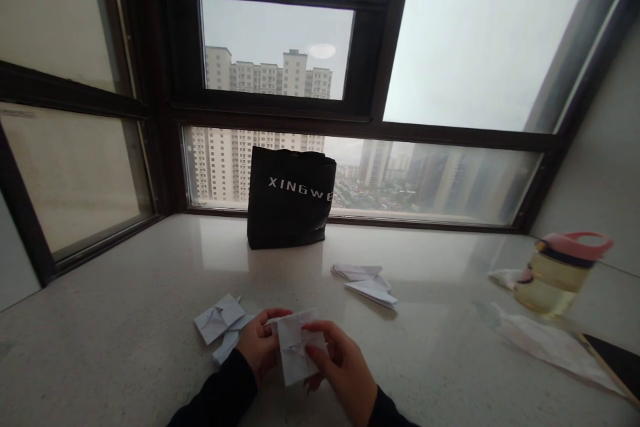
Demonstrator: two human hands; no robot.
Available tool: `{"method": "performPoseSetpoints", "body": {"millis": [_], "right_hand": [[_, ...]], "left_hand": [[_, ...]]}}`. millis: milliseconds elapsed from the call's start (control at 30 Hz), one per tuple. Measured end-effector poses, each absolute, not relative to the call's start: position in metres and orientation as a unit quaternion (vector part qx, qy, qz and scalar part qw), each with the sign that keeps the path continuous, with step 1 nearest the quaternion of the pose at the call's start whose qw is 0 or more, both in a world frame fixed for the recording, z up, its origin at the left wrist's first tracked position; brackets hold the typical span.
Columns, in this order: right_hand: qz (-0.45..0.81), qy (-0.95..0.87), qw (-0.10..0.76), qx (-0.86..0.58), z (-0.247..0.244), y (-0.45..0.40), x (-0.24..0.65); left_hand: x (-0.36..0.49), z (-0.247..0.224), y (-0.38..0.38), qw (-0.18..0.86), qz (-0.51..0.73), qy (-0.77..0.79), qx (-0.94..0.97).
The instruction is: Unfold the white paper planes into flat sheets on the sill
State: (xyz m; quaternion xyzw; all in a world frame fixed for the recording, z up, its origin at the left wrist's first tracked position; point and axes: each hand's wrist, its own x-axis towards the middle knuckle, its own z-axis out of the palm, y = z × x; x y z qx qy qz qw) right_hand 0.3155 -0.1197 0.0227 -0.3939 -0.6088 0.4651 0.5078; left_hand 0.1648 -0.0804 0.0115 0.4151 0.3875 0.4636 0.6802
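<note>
A square of folded white paper (295,361) is held between my two hands, just above the pale speckled sill. My left hand (261,341) pinches its left edge. From the right, my right hand (341,363) grips it, with thumb and forefinger lying on the upper face near the middle folds. Beside my left hand lie several folded white paper squares (220,320), partly overlapping and partly hidden by that hand. Farther out, folded paper pieces with pointed ends (373,290) rest on the sill.
A black bag (290,200) with white lettering stands against the window. To the right are a clear bottle (555,280) with a pink lid, crumpled white tissue (545,343) and a dark flat object (615,363). Dark window frames border the sill (430,360).
</note>
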Motion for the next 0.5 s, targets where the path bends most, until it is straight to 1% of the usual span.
{"method": "performPoseSetpoints", "body": {"millis": [133, 233, 367, 500], "right_hand": [[0.397, -0.644, 0.471, -0.454, 0.018, -0.117, 0.319], [0.377, -0.657, 0.458, -0.465, 0.021, -0.117, 0.322], [0.349, -0.671, 0.447, -0.477, 0.025, -0.118, 0.322], [0.330, -0.686, 0.441, -0.475, 0.025, -0.118, 0.321]], "left_hand": [[0.164, 0.024, -0.087, 0.714, 0.463, 0.352, 0.390], [0.164, 0.033, -0.091, 0.732, 0.446, 0.356, 0.372], [0.165, 0.038, -0.093, 0.736, 0.435, 0.369, 0.365], [0.167, 0.034, -0.093, 0.730, 0.436, 0.364, 0.380]]}}
